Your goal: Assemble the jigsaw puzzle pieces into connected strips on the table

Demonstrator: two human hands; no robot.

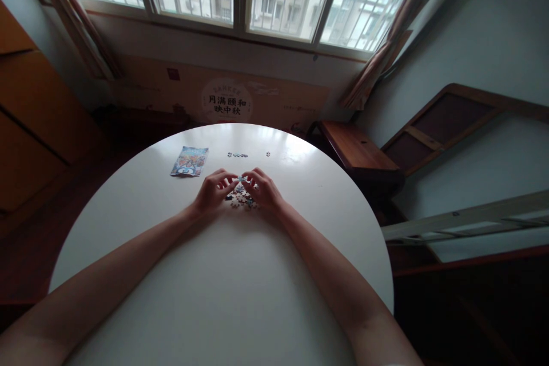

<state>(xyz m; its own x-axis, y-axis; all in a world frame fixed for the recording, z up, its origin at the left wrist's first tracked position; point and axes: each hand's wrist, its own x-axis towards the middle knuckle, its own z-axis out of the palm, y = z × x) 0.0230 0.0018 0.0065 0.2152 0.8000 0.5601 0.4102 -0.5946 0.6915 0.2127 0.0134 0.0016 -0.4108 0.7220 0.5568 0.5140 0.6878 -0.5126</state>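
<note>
Both of my hands meet above a loose pile of jigsaw puzzle pieces [243, 201] on a round white table [206, 297]. My left hand [213, 190] and my right hand [265, 190] pinch a small light-blue puzzle piece [241, 179] between their fingertips. Whether it is one piece or two joined is too small to tell. Beyond the hands, a short row of puzzle pieces [237, 155] lies on the tabletop, and a single puzzle piece [268, 154] sits apart to its right. Part of the pile is hidden by my fingers.
A colourful printed packet [189, 161] lies flat at the table's far left. Behind the table stands a wall with a printed banner [266, 88] beneath barred windows. A wooden bench-like piece of furniture [355, 146] is beyond the right edge, and an orange cabinet [38, 120] is at the left.
</note>
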